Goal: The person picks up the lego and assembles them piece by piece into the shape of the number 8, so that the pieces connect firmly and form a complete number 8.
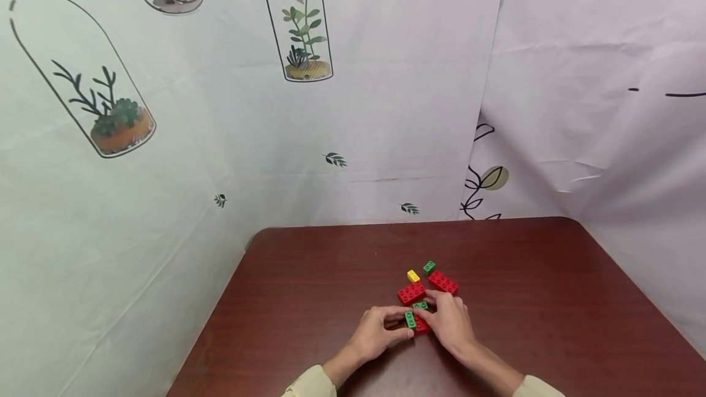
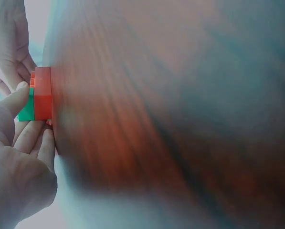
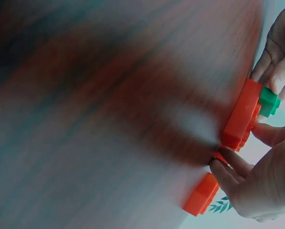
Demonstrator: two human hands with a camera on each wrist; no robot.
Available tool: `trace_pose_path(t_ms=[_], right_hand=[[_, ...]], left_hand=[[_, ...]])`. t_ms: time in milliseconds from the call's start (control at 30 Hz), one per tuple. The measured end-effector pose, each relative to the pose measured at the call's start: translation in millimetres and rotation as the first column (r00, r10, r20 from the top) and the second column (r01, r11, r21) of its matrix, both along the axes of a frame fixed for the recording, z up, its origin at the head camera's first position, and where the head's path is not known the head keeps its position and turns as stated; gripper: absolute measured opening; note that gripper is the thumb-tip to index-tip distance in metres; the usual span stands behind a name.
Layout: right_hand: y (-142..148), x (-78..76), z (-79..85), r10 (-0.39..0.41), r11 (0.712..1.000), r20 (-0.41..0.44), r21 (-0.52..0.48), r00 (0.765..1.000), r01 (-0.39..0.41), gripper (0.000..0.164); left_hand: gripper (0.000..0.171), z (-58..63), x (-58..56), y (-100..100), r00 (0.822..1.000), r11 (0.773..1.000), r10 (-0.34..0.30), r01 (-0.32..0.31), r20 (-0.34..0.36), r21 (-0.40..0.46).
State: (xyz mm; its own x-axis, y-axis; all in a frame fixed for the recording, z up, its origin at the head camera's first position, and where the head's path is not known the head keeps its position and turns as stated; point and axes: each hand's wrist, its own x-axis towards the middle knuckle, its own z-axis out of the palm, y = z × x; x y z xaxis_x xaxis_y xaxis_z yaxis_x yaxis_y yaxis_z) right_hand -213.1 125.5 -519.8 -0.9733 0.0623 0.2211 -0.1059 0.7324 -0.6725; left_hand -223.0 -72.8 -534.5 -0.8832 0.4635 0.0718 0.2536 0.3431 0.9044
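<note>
A green toy brick (image 1: 410,320) sits across the left end of a red toy brick (image 1: 421,325) near the front of the table. My left hand (image 1: 377,332) pinches the green brick; its thumb (image 2: 22,93) lies against the green side, with curled fingers below in the left wrist view. My right hand (image 1: 449,322) holds the red brick's other end, its thumb by the studs and its fingers bent at the end near the tabletop. Another green brick (image 1: 420,306) shows between the right thumb and forefinger. The red brick (image 3: 242,114) stands studs-up, partly hidden by fingers.
Just beyond the hands lie two more red bricks, one on the left (image 1: 412,293) and one on the right (image 1: 443,282). Behind them are a small yellow brick (image 1: 413,276) and a small green brick (image 1: 429,268). A printed cloth (image 1: 375,127) hangs behind the brown table (image 1: 309,274).
</note>
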Motion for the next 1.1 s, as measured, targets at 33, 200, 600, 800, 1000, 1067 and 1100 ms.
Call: trace_pose_path(t_ms=[33, 200, 600, 800, 1000, 1067, 1100], right_hand=[[-1, -0.2, -0.5, -0.001, 1.000, -0.010, 0.006, 1.000, 0.001, 0.047], [-1, -3.1, -0.5, 0.002, 1.000, -0.030, 0.018, 1.000, -0.001, 0.045], [7, -9.2, 4.6, 0.035, 0.999, 0.014, -0.011, 0.999, -0.035, 0.031], [6, -7.5, 5.1, 0.028, 0.999, 0.018, -0.015, 0.999, -0.028, 0.028], [6, -6.4, 6.9, 0.019, 1.000, 0.037, -0.006, 0.999, -0.019, 0.026], [6, -6.7, 7.1, 0.020, 1.000, 0.036, -0.008, 0.999, -0.020, 0.024], [6, -6.9, 7.0, 0.019, 1.000, 0.034, -0.010, 0.999, -0.019, 0.023]], left_hand=[[0.034, -0.2, -0.1, 0, 1.000, 1.000, 0.001, -0.001, -0.002, -0.002], [0.033, -0.4, -0.9, 0, 1.000, 1.000, 0.005, -0.005, -0.012, -0.014], [0.029, -0.3, -0.4, 0, 0.999, 1.000, -0.003, 0.001, -0.050, -0.031], [0.038, 1.2, 3.8, 5, 0.989, 0.991, 0.025, -0.044, -0.145, -0.126], [0.038, 2.5, 8.5, 10, 0.968, 0.974, 0.060, -0.110, -0.243, -0.199], [0.035, 3.1, 9.2, 10, 0.966, 0.975, 0.067, -0.116, -0.249, -0.191], [0.034, 3.3, 9.3, 10, 0.966, 0.976, 0.070, -0.118, -0.250, -0.185]])
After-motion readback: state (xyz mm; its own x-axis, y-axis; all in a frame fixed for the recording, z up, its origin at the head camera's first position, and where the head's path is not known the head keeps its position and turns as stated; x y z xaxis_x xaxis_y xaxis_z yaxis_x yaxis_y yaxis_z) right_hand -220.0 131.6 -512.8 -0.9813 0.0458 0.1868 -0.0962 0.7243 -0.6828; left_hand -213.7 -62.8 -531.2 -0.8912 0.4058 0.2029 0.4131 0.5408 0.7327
